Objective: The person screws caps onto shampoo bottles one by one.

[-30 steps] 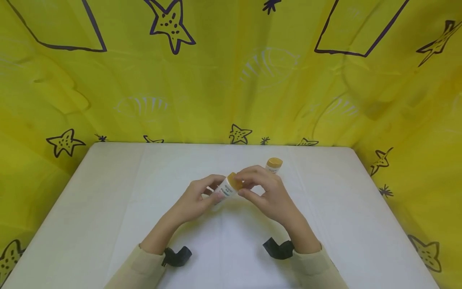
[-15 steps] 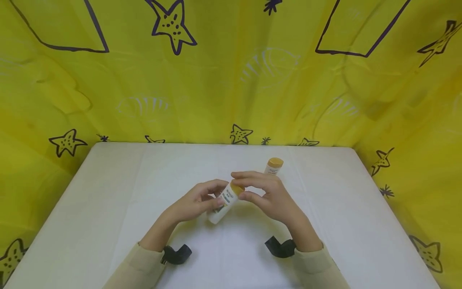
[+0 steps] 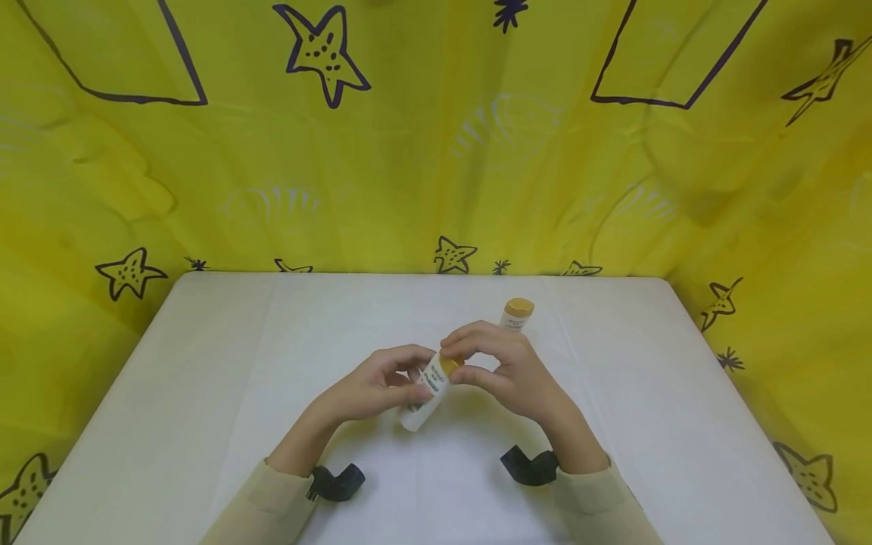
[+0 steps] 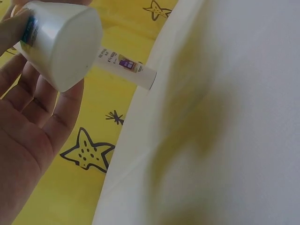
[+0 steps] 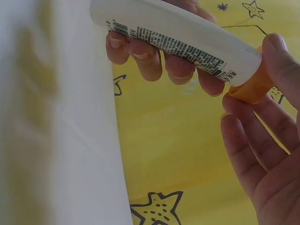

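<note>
Two hands on one white bottle
Left hand (image 3: 371,390) gripping bottle (image 3: 424,393), right hand (image 3: 507,371) pinching orange cap (image 3: 449,365), mid tabletop (image 3: 204,378).

Staged booth (yellow starfish backdrop (image 3: 436,151))

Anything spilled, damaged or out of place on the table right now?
Nothing stands out. The left hand grips a white bottle tilted above the table, and the right hand pinches its orange cap, which is on. A second bottle stands upright behind. No spill shows.
</note>
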Available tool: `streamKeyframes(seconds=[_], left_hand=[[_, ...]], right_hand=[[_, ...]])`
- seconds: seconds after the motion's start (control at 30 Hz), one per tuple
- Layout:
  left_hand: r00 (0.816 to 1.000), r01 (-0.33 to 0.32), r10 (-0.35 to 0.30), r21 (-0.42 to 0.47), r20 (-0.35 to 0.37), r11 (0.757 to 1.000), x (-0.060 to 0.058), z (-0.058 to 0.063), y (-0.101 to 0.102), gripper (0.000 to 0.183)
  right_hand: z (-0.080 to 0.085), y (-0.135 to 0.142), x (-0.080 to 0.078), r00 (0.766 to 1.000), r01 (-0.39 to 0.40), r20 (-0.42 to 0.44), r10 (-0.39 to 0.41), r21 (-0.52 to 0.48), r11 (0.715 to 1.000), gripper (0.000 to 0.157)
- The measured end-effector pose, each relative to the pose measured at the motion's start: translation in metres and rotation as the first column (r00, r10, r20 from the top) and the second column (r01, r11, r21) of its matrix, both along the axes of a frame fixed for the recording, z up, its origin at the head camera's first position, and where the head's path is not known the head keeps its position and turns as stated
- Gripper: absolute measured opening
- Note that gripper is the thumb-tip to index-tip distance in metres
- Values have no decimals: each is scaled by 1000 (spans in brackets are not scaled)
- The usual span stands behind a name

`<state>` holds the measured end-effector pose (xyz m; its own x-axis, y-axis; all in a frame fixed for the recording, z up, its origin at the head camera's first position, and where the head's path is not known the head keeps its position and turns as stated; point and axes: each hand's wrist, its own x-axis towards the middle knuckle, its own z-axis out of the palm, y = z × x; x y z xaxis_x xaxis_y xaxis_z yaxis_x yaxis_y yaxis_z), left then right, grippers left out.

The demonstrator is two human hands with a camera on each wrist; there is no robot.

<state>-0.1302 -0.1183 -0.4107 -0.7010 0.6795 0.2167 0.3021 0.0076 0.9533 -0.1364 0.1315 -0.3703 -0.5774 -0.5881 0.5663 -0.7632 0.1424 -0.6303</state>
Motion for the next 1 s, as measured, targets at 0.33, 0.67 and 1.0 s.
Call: streamKeyframes(seconds=[0.33,0.67,1.0], left_hand=[[988,-116,109,-57,-112,992,2,0,5,33],[958,-169,149,-63,-245,984,3,0,8,31],[890,-339,255,-174,-379,924,6,0,12,36]], right_hand=[[-3,-5,-1,1000,23,9,-23,1,1000,32],[-3,-10,3,990,137,15,-138,53,989,28],[-7,-16,7,956,285,39,-291,121,951,26]])
